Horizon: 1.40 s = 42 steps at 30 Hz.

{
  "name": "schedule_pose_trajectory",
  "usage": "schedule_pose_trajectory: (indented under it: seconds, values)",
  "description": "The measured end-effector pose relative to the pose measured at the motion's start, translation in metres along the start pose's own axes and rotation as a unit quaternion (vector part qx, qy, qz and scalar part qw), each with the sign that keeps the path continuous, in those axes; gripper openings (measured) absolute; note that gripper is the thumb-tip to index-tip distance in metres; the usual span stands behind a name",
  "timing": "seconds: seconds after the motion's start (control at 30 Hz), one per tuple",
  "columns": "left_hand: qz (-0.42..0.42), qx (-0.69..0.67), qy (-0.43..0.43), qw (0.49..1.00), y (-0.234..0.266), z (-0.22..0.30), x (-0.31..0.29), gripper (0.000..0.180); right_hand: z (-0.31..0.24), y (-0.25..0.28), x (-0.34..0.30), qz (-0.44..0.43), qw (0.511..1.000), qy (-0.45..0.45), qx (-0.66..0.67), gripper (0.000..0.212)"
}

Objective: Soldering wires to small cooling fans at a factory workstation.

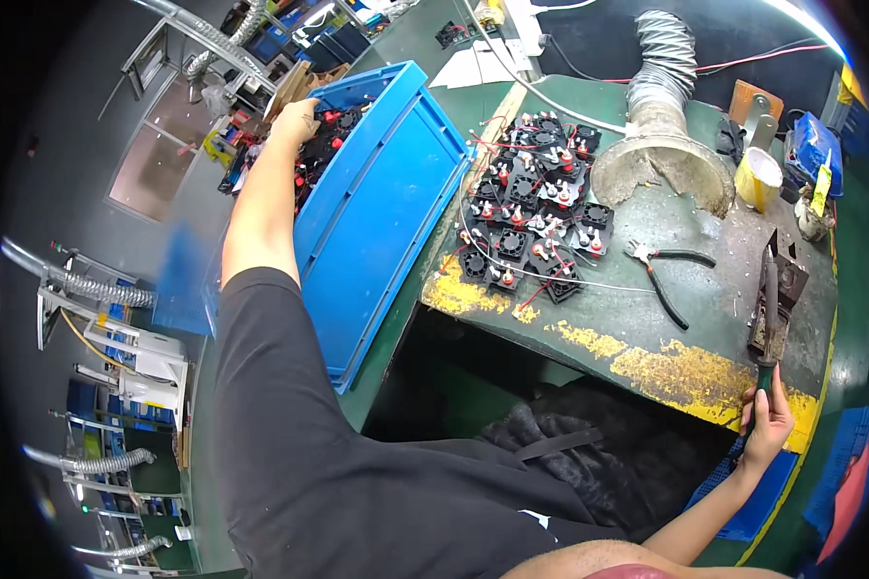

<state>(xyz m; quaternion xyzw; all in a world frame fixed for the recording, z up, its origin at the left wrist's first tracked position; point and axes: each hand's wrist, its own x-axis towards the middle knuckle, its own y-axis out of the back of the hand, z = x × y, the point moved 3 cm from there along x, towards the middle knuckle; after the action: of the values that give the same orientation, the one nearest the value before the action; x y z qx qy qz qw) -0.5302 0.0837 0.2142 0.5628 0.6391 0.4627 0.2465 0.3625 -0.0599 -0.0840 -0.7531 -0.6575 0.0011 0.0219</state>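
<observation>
My left arm stretches to the far end of a blue crate (381, 227), where my left hand (294, 124) is closed with its fingers bent. What they hold, if anything, is hidden. Black fan units with red parts (330, 135) fill the crate beside it. At the right edge of the bench, my right hand (769, 425) grips the green handle of a soldering iron (767, 374). The iron's dark shaft lies along a metal holder (790, 280). Several fan assemblies (526, 198) with red and white terminals and thin wires crowd the bench, left of its middle.
Pliers (661, 275) lie spread on the worn green bench (589, 309). Behind them stands a chipped fume hood (661, 164) on a silver duct. A white-and-yellow tub (758, 179) and a blue bag (814, 159) are at the far right. A white cable (541, 275) crosses the assemblies.
</observation>
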Motion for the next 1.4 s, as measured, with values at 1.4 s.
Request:
schedule_pose_trajectory:
  seconds: [1.4]
  values:
    - [0.35, -0.381, -0.401, 0.755, 0.167, 0.433, -0.257, 0.046, -0.026, -0.02, -0.003, -0.022, 1.0, 0.001, 0.009, 0.05]
